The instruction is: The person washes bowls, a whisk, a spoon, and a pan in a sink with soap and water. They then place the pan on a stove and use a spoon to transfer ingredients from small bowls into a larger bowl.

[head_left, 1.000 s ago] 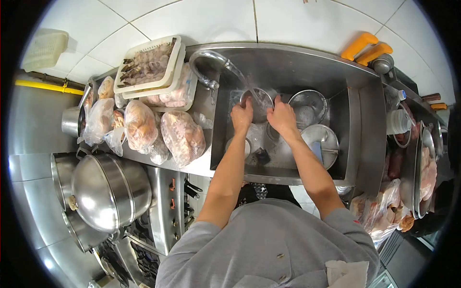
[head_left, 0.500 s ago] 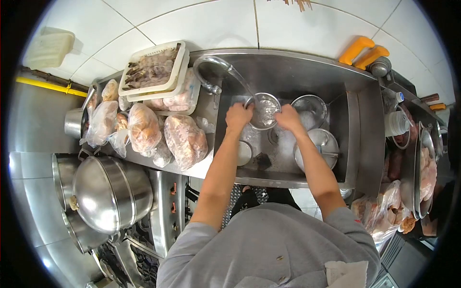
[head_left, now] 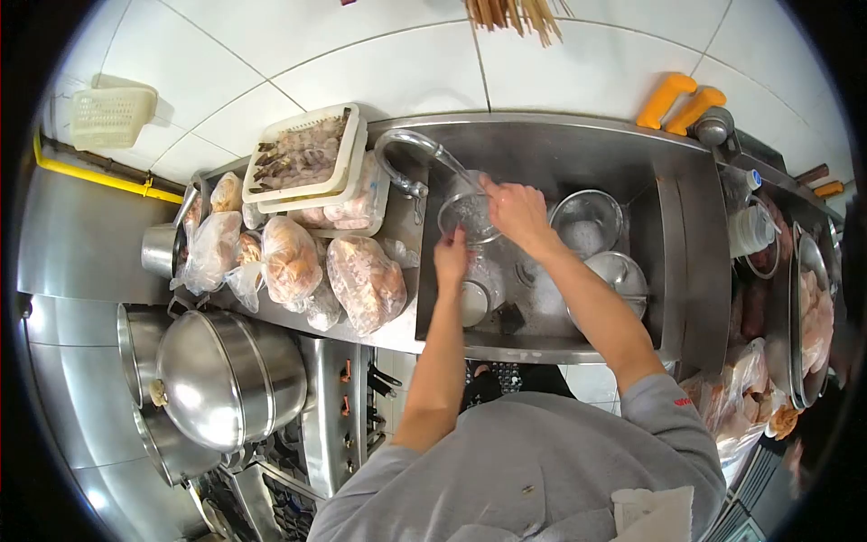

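Bowl (head_left: 473,223) is sitting in the hands' grip under the faucet (head_left: 411,137), left side of the sink (head_left: 542,144). Nearest: grey shirt (head_left: 515,452) is filling the bottom of the view. Small round dish (head_left: 473,304) is resting on the sink floor, dark scrap (head_left: 511,317) lying just beside it. Left hand (head_left: 451,256) is pinching the bowl's near rim, fingertips closing on it. Right hand (head_left: 518,213) is bunching its fingers at the far right edge (thumb contact hidden, can't tell). Round metal pan (head_left: 616,271) and a foamy metal bowl (head_left: 589,219) are sitting to the right. Bagged food (head_left: 365,284) and shrimp tray (head_left: 304,159) are standing on the left counter. Farther back, orange handles (head_left: 666,99) are leaning by the tiled wall (head_left: 388,68).
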